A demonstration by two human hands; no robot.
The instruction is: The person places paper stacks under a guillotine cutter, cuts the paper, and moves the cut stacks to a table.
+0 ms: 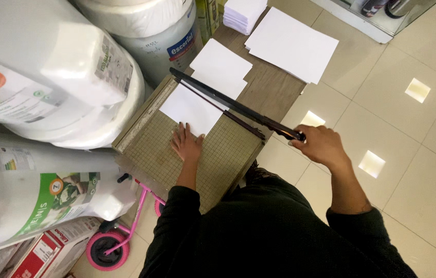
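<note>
in the head view, a guillotine paper cutter [192, 149] with a gridded board is seen lying on a narrow wooden table [272, 90]. the left hand [187, 144] is pressed flat and spread open on the board, its fingertips resting on the lower edge of a white sheet [192, 108]; nothing is gripped by it. the right hand [321, 145] is closed around the black handle end of the cutter arm [233, 105], which is raised at a shallow angle across the sheet. beyond the blade, cut sheets [223, 69] are laid on the table, a larger spread of white paper [292, 44] lies further on, and a thick stack [243, 14] is set at the far end. big wrapped paper rolls [58, 77] are piled to the left, with a pink wheeled toy [120, 237] on the tiled floor [413, 154] below.

the cut is judged best done with the sheet held square to the grid, the left fingers kept well apart from the blade line, and the arm brought down in 1 steady stroke so the paper is not dragged.
</note>
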